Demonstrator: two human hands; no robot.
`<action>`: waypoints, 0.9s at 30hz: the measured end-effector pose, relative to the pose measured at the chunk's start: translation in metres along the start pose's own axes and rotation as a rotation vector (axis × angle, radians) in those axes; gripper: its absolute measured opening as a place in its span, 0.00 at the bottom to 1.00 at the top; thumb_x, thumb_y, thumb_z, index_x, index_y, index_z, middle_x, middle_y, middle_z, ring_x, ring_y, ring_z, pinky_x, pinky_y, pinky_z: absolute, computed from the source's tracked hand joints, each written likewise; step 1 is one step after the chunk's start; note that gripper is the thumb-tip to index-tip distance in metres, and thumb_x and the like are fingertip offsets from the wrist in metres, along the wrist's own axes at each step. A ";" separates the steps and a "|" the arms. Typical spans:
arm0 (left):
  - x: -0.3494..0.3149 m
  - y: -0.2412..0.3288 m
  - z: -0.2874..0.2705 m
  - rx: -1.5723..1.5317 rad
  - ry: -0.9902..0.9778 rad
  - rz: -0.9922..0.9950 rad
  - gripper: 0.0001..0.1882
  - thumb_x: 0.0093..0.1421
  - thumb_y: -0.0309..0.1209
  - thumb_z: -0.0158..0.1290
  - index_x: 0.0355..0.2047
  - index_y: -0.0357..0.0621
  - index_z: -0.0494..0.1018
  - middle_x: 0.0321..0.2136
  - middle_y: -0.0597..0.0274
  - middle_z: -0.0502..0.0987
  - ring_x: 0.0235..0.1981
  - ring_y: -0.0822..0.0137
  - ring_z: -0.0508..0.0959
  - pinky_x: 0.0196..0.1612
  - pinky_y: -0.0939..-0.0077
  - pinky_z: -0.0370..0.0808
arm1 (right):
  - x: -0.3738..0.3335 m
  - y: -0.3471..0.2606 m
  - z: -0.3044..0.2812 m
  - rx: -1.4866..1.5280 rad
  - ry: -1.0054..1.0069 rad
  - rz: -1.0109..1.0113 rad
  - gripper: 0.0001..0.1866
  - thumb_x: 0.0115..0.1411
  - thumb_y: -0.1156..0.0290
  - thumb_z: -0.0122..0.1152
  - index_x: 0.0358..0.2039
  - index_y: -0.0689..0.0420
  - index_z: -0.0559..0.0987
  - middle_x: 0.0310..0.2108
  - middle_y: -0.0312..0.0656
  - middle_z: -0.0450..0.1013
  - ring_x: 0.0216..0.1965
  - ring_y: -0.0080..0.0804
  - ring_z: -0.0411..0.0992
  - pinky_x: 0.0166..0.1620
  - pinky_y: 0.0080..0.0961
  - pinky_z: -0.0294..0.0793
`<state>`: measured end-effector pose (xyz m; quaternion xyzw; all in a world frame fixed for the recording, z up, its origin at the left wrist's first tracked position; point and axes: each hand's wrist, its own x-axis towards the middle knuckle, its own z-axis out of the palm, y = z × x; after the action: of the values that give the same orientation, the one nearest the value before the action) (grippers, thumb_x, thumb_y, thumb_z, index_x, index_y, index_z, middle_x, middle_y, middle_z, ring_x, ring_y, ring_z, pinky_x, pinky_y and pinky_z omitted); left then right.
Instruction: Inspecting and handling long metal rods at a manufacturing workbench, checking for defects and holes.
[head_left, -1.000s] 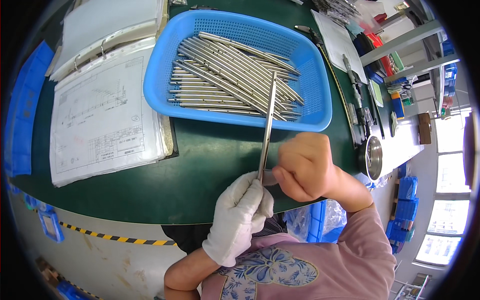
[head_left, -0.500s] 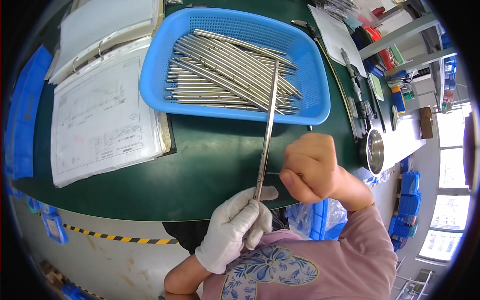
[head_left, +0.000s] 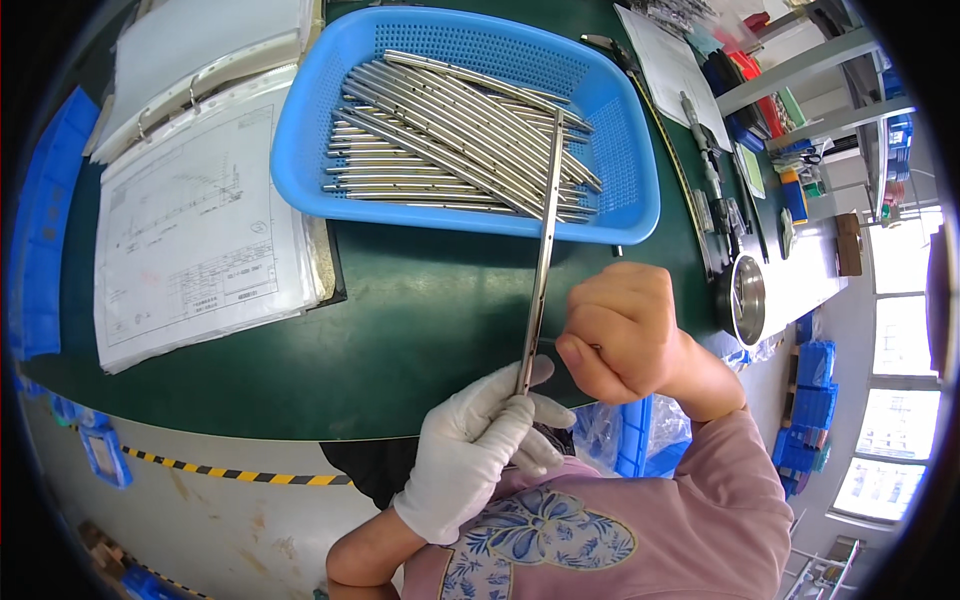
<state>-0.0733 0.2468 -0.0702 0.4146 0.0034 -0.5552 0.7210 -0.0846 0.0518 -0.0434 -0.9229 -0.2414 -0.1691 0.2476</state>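
Note:
My left hand (head_left: pixel 470 445), in a white glove, is closed around the lower end of a slim metal rod (head_left: pixel 546 235) with small holes along it. The rod slants up and away, its far end over a blue perforated basket (head_left: pixel 465 222). Inside the basket lie many similar metal rods (head_left: pixel 450 130), partly crossed over one another. My bare right hand (head_left: pixel 622 335) is curled into a fist just right of the held rod. From its thumb side a thin wire-like pin (head_left: pixel 549 341) points at the rod; whether its tip touches or enters a hole cannot be made out.
An open binder with a drawing sheet (head_left: pixel 190 230) lies left of the basket. To the right are a caliper (head_left: pixel 610 50), a micrometer-like tool (head_left: pixel 705 150) and a steel bowl (head_left: pixel 742 300). A blue bin (head_left: pixel 45 230) stands at the far left. The green table's front edge curves before me.
The held rod and my left hand have shifted slightly right, closer to my right fist. Less of the thin pin shows between fist and rod. My left fingers have spread a little.

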 end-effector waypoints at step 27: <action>0.001 0.004 0.005 0.012 0.093 -0.022 0.18 0.63 0.23 0.41 0.53 0.35 0.63 0.29 0.60 0.75 0.26 0.73 0.78 0.27 0.86 0.73 | -0.016 -0.011 0.012 0.059 0.014 -0.102 0.10 0.40 0.72 0.62 0.14 0.57 0.68 0.18 0.39 0.67 0.12 0.30 0.64 0.13 0.25 0.59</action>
<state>-0.0724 0.2431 -0.0651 0.4441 0.0381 -0.5432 0.7115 -0.1011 0.0605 -0.0562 -0.9006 -0.2912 -0.1807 0.2674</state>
